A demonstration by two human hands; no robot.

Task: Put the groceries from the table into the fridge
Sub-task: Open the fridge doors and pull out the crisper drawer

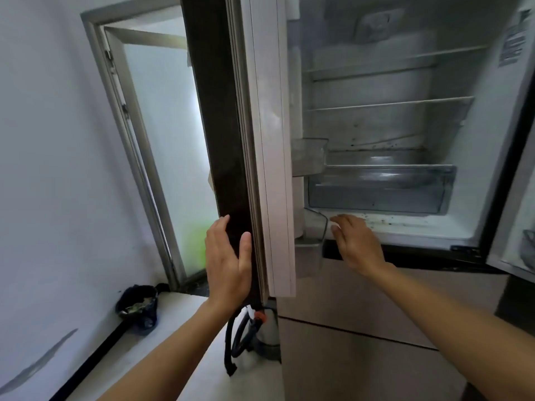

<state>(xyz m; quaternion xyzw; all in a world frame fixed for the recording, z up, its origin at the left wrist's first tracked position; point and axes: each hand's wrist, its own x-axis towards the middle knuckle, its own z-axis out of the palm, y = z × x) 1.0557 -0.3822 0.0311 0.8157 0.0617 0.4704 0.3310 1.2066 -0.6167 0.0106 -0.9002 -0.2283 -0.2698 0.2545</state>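
Observation:
The fridge (390, 227) stands open in front of me, its white inside showing bare shelves and a clear drawer (379, 189) at the bottom. The left fridge door (260, 140) is swung out edge-on toward me. My left hand (227, 261) lies flat against the door's dark outer face, fingers straight, thumb along the door's edge. My right hand (357, 243) hovers with relaxed fingers at the fridge's lower front ledge, next to a clear door bin (311, 244). Neither hand holds anything. No groceries or table are in view.
The right fridge door (515, 227) is open at the far right. A window frame (139, 140) sits left of the fridge. On the floor lie a dark bag (139, 306) and a black hose with a white jug (269, 328) beside the fridge's closed lower drawers (376, 328).

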